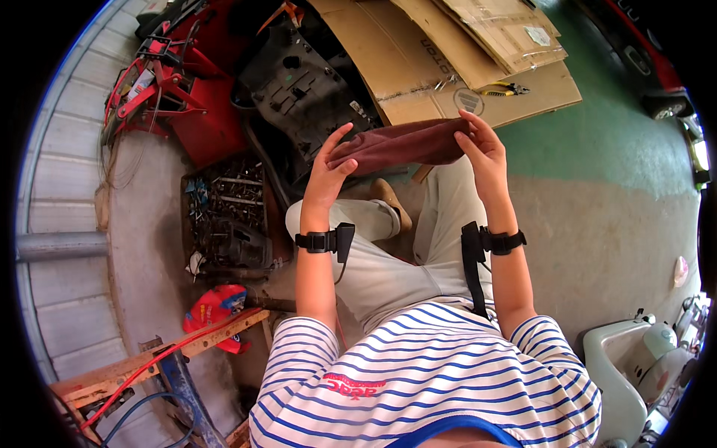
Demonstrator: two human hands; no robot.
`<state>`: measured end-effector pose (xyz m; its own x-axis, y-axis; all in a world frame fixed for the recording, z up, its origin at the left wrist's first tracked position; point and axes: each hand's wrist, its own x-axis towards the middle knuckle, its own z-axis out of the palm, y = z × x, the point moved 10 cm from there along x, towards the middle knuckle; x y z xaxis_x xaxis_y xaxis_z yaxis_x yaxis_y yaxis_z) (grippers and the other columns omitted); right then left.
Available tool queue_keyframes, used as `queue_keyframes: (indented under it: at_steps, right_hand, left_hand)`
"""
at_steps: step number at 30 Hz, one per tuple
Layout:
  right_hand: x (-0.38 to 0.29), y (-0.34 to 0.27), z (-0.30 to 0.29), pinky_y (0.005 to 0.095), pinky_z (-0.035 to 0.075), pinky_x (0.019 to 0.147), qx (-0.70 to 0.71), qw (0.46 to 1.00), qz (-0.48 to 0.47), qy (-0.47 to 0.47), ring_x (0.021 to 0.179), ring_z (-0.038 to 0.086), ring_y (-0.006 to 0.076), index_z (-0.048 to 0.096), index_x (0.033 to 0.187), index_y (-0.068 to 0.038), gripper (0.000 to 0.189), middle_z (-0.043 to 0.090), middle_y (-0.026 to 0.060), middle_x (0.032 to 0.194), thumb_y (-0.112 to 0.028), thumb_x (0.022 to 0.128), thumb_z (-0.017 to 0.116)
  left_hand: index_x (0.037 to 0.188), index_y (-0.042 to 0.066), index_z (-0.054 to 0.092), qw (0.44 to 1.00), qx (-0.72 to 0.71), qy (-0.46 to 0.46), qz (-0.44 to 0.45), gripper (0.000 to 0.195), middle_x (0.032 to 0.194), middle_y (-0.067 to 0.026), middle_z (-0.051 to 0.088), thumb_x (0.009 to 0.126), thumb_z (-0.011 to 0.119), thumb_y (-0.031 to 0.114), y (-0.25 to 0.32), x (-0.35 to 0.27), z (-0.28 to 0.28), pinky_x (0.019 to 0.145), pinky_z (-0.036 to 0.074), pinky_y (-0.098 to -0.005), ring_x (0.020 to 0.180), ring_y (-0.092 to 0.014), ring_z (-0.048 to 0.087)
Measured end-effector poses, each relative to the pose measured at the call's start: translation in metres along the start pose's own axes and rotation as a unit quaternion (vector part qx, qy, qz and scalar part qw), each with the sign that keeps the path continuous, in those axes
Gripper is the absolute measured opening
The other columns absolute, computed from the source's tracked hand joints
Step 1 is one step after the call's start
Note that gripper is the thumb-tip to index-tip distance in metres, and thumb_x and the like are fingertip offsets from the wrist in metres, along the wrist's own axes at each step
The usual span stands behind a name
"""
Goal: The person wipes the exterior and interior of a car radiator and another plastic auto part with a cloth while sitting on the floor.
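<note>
Between both hands a folded maroon cloth (pixel 411 147) is stretched out above my knees. My left hand (pixel 331 168) holds its left end, thumb below and fingers above. At the other end, my right hand (pixel 483 147) pinches the cloth between thumb and fingers. Just beyond the cloth lie flattened cardboard sheets (pixel 403 61), with yellow-and-black handled pliers (pixel 504 89) resting on the nearest one. A black moulded plastic panel (pixel 302 89) leans behind my left hand.
At the left stand a red metal machine (pixel 193 106) and a box of loose metal hardware (pixel 229 196). A red plastic bag (pixel 215 311) sits behind a rusty metal frame (pixel 224 336). A pale scooter (pixel 610 381) is at lower right, a red vehicle (pixel 655 56) at upper right.
</note>
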<state>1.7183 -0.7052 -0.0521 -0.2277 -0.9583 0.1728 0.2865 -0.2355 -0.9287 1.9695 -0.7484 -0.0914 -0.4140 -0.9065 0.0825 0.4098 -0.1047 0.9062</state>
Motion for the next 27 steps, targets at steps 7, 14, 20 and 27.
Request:
queue_keyframes:
  at_steps: [7,14,20,27]
  right_hand:
    - [-0.004,0.003,-0.007,0.0193,0.041,0.082,-0.065,0.997,0.039,-0.006,0.094,0.052,0.0069,0.058,0.117,-0.002,0.032,0.059,0.0019,0.106,0.003,0.085,0.057]
    - [-0.005,-0.028,0.003,0.0190,0.041,0.080,-0.122,0.990,-0.071,-0.027,0.092,0.053,0.0079,0.065,0.105,0.000,0.022,0.061,0.0029,0.102,0.002,0.084,0.058]
    - [-0.010,-0.020,0.025,0.0204,0.043,0.080,-0.189,0.977,-0.063,-0.071,0.093,0.055,0.0094,0.065,0.108,-0.003,0.025,0.061,0.0044,0.107,0.001,0.084,0.058]
    - [-0.013,-0.018,0.043,0.0221,0.042,0.085,-0.214,0.970,-0.026,-0.112,0.099,0.054,0.0098,0.063,0.111,-0.003,0.027,0.060,0.0054,0.111,0.000,0.085,0.057]
  left_hand:
    - [0.139,0.008,0.033,0.996,0.025,0.084,-0.027,0.069,0.109,-0.0080,0.057,0.078,0.063,-0.005,-0.001,-0.005,-0.009,0.079,0.050,-0.0260,0.093,-0.014,0.059]
    - [0.134,0.008,0.037,0.980,0.127,0.155,-0.020,0.059,0.103,-0.0050,0.055,0.082,0.063,-0.001,-0.001,0.003,-0.032,0.073,0.053,-0.0283,0.087,-0.015,0.060]
    - [0.111,0.010,0.051,0.922,-0.084,0.238,-0.294,0.040,0.101,-0.0075,0.054,0.083,0.063,0.035,-0.150,-0.027,-0.066,0.075,0.050,-0.0450,0.089,-0.024,0.058]
    - [0.119,0.003,0.050,0.908,-0.149,0.045,-0.388,0.047,0.111,-0.0140,0.060,0.090,0.040,0.039,-0.209,-0.035,0.019,0.090,0.043,-0.0449,0.104,-0.030,0.056]
